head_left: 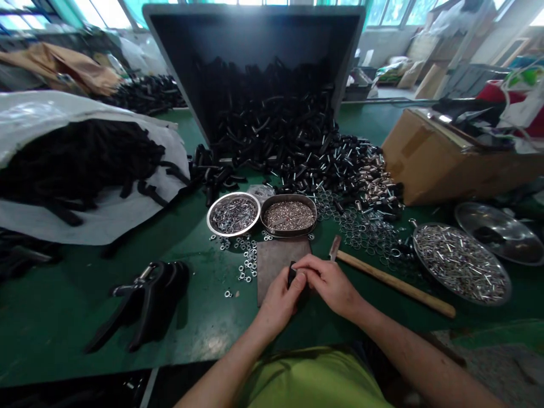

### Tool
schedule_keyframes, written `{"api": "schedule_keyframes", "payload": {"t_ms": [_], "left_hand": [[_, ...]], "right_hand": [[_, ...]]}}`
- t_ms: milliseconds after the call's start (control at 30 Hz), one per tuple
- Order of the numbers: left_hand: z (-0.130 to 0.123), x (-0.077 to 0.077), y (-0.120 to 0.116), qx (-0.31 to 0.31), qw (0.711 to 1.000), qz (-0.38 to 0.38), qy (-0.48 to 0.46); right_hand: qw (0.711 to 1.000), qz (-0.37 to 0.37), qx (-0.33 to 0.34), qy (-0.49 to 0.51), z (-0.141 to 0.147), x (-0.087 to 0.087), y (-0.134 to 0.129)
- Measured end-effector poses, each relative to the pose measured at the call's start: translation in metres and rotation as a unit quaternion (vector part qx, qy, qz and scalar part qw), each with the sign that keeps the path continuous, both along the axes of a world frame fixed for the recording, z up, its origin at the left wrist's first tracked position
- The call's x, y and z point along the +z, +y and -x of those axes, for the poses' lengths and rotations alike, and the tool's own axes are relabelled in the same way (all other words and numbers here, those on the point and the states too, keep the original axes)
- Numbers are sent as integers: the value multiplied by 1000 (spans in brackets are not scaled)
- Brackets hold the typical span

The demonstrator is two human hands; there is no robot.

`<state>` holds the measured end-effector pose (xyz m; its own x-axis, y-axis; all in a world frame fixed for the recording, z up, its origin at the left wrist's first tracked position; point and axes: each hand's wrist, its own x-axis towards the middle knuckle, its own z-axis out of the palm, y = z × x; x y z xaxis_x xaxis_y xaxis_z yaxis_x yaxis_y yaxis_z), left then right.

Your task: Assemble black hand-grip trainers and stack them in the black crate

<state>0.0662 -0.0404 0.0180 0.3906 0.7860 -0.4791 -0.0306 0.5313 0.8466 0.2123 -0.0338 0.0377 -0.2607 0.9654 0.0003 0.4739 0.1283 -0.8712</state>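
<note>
Here, the left hand (278, 297) and right hand (329, 283) pinch a small black part (292, 274) between them — just above the near-right part of the metal plate (272, 260), left of the hammer (391, 277).

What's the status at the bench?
Left hand and right hand together, small black part between them. Metal plate just beyond. Hammer to the right, not held.
</note>
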Motion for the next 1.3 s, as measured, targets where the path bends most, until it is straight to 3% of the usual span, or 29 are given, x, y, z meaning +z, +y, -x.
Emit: {"api": "schedule_keyframes", "payload": {"t_ms": [100, 167, 300, 400, 500, 633, 733, 800, 867, 900, 1000, 1133, 1200, 1300], "left_hand": [[2, 2, 1, -47, 999, 17, -9], [5, 2, 1, -34, 997, 57, -28], [12, -4, 2, 47, 991, 106, -59], [14, -7, 4, 79, 984, 127, -96], [12, -7, 9, 104, 970, 165, -143], [12, -7, 18, 163, 942, 222, -192], [14, -7, 25, 209, 905, 258, -265], [16, -7, 29, 232, 889, 250, -307], [15, -5, 30, 248, 885, 230, -319], [15, -4, 30, 250, 885, 223, -322], [10, -1, 27, 248, 889, 202, -327], [3, 4, 18, 266, 898, 156, -315], [1, 5, 14, 285, 902, 124, -298], [3, 6, 10, 286, 921, 60, -259]], "right_hand": [[992, -12, -24, -124, -32, -4, 27], [950, -52, -138, -274, -70, -4, 55], [877, -47, -275, -391, -145, -9, 106], [843, -17, -297, -448, -173, -18, 127], [832, -4, -291, -473, -179, -22, 133], [834, -41, -291, -468, -169, -11, 124], [852, -108, -276, -431, -143, 1, 101], [893, -148, -220, -365, -113, 10, 77], [950, -193, -119, -215, -78, 18, 49], [964, -205, -68, -155, -61, 21, 35], [964, -247, 10, -96, -20, 25, 6], [948, -289, 48, -122, 8, 13, -4], [950, -276, 8, -147, 14, 7, -1], [969, -150, -33, -196, 17, 6, 3]]}}
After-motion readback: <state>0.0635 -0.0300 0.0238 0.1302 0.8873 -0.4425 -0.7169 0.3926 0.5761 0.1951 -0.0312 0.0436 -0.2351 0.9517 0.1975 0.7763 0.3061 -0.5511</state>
